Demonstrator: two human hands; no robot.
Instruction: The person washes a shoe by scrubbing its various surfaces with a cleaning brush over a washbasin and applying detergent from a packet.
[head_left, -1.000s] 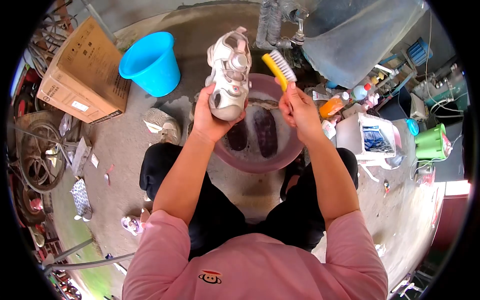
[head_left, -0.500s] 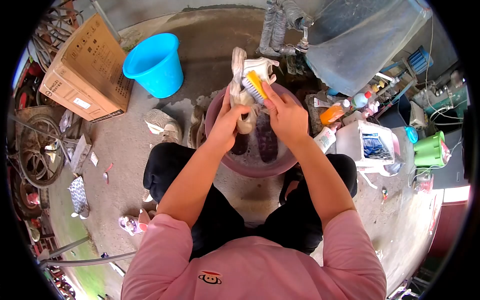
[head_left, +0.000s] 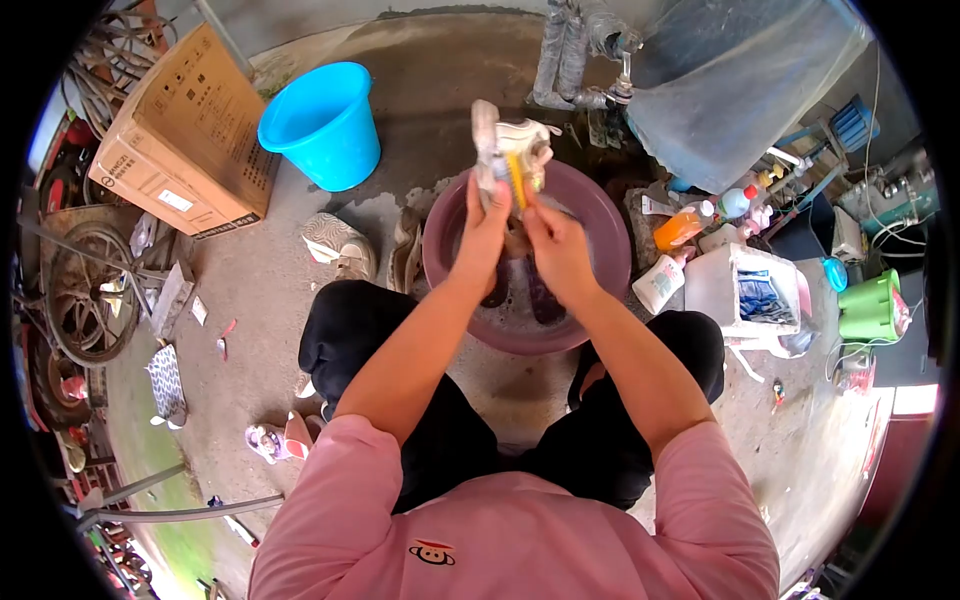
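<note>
My left hand (head_left: 482, 232) is closed round a wet, pale shoe (head_left: 484, 130), whose sole edge faces left. In my right hand (head_left: 556, 246) is a scrub brush (head_left: 517, 180) with a yellow back, held almost upright against the shoe. Its bristles are mostly hidden between shoe and handle. Both hands are over a purple-pink basin (head_left: 612, 235) of sudsy water. Dark shapes (head_left: 545, 295) lie in that water; I cannot make out their kind. Left of the basin are a beige shoe (head_left: 345, 245) and another pale shoe (head_left: 404, 256).
A blue bucket (head_left: 325, 130) and a cardboard box (head_left: 190, 140) stand at the upper left. To the right are an orange bottle (head_left: 682, 228), a white bottle (head_left: 658, 285), a white container (head_left: 712, 290) and a green bucket (head_left: 868, 308). Pipes (head_left: 560, 50) run behind the basin.
The brush has turned from slanted to nearly upright, and its yellow back is now edge-on. The shoe has tilted in my left hand, and my hands are closer together. The whole view has shifted slightly.
</note>
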